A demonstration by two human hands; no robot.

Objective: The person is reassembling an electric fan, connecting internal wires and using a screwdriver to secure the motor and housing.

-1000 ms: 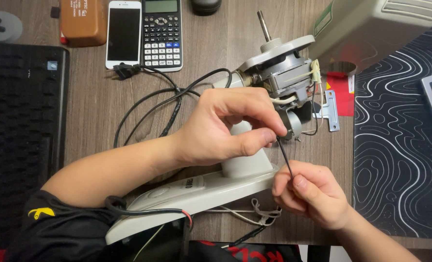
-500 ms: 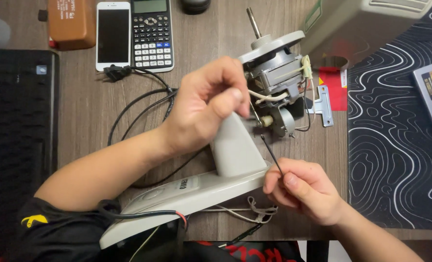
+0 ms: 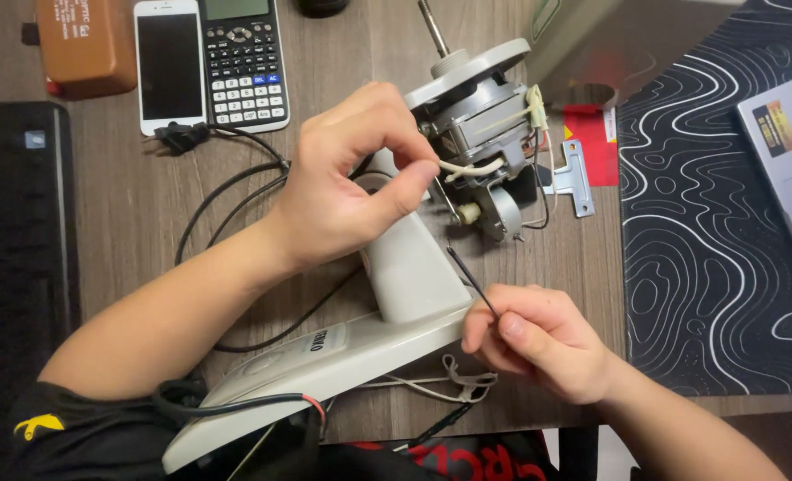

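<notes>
Left hand (image 3: 342, 191) is pinching a cream wire (image 3: 467, 167) at the grey metal fan motor (image 3: 480, 125); right hand (image 3: 538, 343) is gripping a thin black wire (image 3: 471, 281), best fed slowly

wooden desk (image 3: 129, 223), bearing white phone (image 3: 170, 64) and calculator (image 3: 243, 58) at upper left, black keyboard (image 3: 13, 267) at left edge, patterned black mat (image 3: 716, 240) at right, fan base (image 3: 324, 356) at lower centre.
</notes>
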